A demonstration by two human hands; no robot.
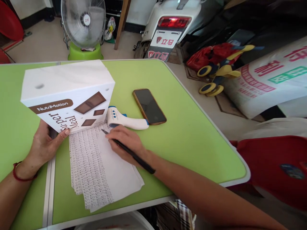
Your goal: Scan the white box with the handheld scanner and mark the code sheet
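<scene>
My left hand (48,140) grips the lower left edge of a white box (69,76) printed NutriMotion, thumb on its front face. The box is tilted, with its lower edge over the far end of several sheets of paper (120,175). Rows of small handwriting cover the left part of the sheets; the right part is blank. In my right hand (126,142) is a black pen (134,156), its tip close to the top sheet near the last written column. A white and blue infrared thermometer (124,119) lies just beyond my right hand, touching or almost touching the box.
A smartphone (150,106) in a brown case lies right of the thermometer on the green table (192,143). Past the table stand a fan (83,24) on a green stool (85,52) and a scooter (171,25). A red chair (271,159) is at the right.
</scene>
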